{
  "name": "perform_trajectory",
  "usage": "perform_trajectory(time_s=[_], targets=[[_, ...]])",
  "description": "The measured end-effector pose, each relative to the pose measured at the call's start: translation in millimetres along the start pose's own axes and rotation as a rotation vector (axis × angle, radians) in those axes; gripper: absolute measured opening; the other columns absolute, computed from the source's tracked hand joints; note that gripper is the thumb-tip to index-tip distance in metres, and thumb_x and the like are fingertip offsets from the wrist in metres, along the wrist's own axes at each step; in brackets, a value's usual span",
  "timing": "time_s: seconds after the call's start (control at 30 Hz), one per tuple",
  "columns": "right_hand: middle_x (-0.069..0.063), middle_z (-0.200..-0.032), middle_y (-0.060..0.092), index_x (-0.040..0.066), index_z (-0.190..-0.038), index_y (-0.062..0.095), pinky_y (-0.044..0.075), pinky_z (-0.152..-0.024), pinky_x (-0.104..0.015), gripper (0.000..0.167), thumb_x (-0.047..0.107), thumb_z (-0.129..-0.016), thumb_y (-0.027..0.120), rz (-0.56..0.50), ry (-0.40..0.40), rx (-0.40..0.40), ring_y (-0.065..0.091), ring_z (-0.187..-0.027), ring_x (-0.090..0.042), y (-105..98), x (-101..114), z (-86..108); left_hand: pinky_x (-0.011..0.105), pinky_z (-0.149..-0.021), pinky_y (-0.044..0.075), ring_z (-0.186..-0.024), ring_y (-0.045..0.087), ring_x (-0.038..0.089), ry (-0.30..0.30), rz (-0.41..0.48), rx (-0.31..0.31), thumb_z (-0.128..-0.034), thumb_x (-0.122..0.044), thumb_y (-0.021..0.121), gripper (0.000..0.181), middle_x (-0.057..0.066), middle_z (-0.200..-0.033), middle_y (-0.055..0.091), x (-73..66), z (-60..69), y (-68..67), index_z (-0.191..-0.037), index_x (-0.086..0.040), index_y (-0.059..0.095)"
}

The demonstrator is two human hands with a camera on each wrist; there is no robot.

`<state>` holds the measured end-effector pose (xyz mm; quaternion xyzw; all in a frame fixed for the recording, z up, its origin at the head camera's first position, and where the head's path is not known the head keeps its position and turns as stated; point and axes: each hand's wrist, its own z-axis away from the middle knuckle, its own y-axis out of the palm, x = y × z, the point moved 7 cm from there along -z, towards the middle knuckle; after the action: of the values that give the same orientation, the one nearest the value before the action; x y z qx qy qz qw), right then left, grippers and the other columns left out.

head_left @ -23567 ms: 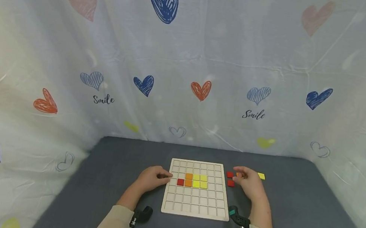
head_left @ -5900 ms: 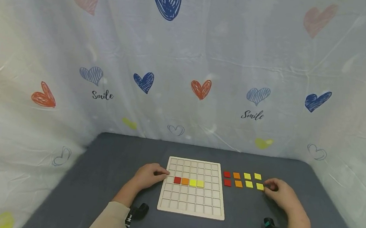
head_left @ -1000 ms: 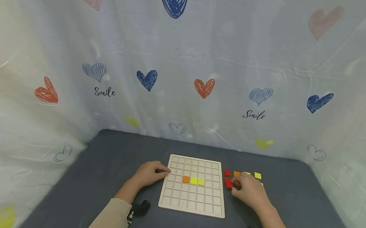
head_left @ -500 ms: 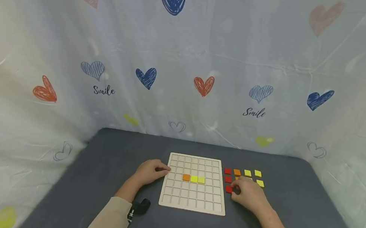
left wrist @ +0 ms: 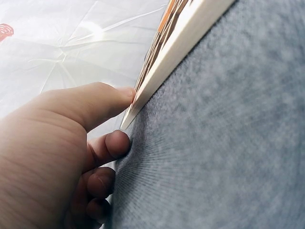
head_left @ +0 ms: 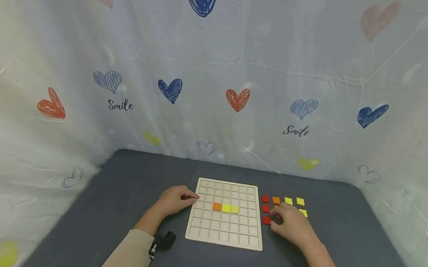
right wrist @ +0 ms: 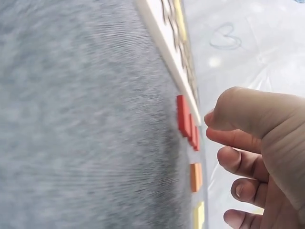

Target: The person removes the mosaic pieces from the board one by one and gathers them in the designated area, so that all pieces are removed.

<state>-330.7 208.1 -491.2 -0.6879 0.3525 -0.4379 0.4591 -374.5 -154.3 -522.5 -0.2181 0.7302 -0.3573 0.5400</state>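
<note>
A wooden grid board (head_left: 224, 236) lies on the table. In its middle row sit an orange tile (head_left: 217, 207) and two yellow tiles (head_left: 230, 209). My left hand (head_left: 174, 199) rests at the board's left edge; in the left wrist view the thumb (left wrist: 125, 95) touches the rim. Three red tiles line up right of the board, the nearest red tile (head_left: 266, 220) beside my right hand (head_left: 291, 224). In the right wrist view that red tile (right wrist: 183, 116) lies on the cloth, and the loosely bent fingers (right wrist: 228, 160) are apart from it, holding nothing.
Beyond my right hand lie an orange tile (head_left: 276, 200) and several yellow tiles (head_left: 300, 201); others there are partly hidden by the hand. A dark grey cloth (head_left: 146, 170) covers the table. A heart-print curtain (head_left: 222, 64) hangs behind and on both sides.
The red tile that was on the board about six seconds ago now lies below the other red tiles, released by my right hand. Earlier still, the board's upper row of tiles was removed.
</note>
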Motion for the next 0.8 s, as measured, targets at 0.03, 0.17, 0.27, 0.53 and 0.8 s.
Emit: perform_trajectory(time_s=[0.03, 0.17, 0.27, 0.53, 0.8], targets=[[0.005, -0.083, 0.054, 0.01, -0.098, 0.078, 0.046, -0.067, -0.037, 0.019, 0.018, -0.081, 0.08, -0.007, 0.0, -0.003, 0.048, -0.074, -0.014, -1.6, 0.3, -1.0, 0.034, -0.072, 0.047, -0.075, 0.054, 0.007, 0.001, 0.001, -0.001, -0.0961, -0.026, 0.075, 0.014, -0.012, -0.088, 0.062, 0.2, 0.0, -0.2, -0.108, -0.027, 0.082], [0.003, -0.084, 0.053, 0.01, -0.096, 0.077, 0.046, -0.068, -0.038, 0.017, 0.02, -0.083, 0.081, -0.02, 0.004, -0.013, 0.049, -0.075, -0.015, -7.2, 3.4, -4.7, 0.034, -0.073, 0.047, -0.075, 0.054, 0.007, 0.005, 0.005, -0.004, -0.096, -0.028, 0.075, 0.013, -0.012, -0.088, 0.062, 1.4, -0.1, 0.1, -0.107, -0.027, 0.083], [0.001, -0.085, 0.054, 0.009, -0.098, 0.077, 0.046, -0.067, -0.037, 0.018, 0.02, -0.085, 0.081, -0.032, 0.004, -0.019, 0.05, -0.075, -0.016, -11.6, 8.7, -8.4, 0.034, -0.073, 0.047, -0.075, 0.054, 0.007, 0.005, 0.004, -0.008, -0.0958, -0.027, 0.075, 0.013, -0.012, -0.088, 0.062, 1.6, 0.0, 0.2, -0.107, -0.027, 0.083], [-0.002, -0.087, 0.058, 0.004, -0.109, 0.078, 0.041, -0.061, -0.032, 0.025, 0.015, -0.087, 0.08, -0.084, -0.049, -0.049, 0.045, -0.069, -0.013, -19.4, 30.8, -21.6, 0.035, -0.074, 0.048, -0.076, 0.054, 0.007, 0.01, -0.005, -0.011, -0.0955, -0.026, 0.075, 0.014, -0.012, -0.089, 0.063, 0.6, 0.6, -0.3, -0.107, -0.027, 0.083], [-0.002, -0.089, 0.057, 0.004, -0.114, 0.077, 0.043, -0.068, -0.036, 0.03, 0.016, -0.086, 0.077, -0.084, -0.098, -0.048, 0.046, -0.075, -0.015, -18.3, 51.6, -33.6, 0.033, -0.073, 0.048, -0.075, 0.054, 0.006, 0.025, -0.004, -0.014, -0.0956, -0.027, 0.075, 0.014, -0.012, -0.088, 0.062, -0.7, 0.6, -1.1, -0.107, -0.027, 0.083]])
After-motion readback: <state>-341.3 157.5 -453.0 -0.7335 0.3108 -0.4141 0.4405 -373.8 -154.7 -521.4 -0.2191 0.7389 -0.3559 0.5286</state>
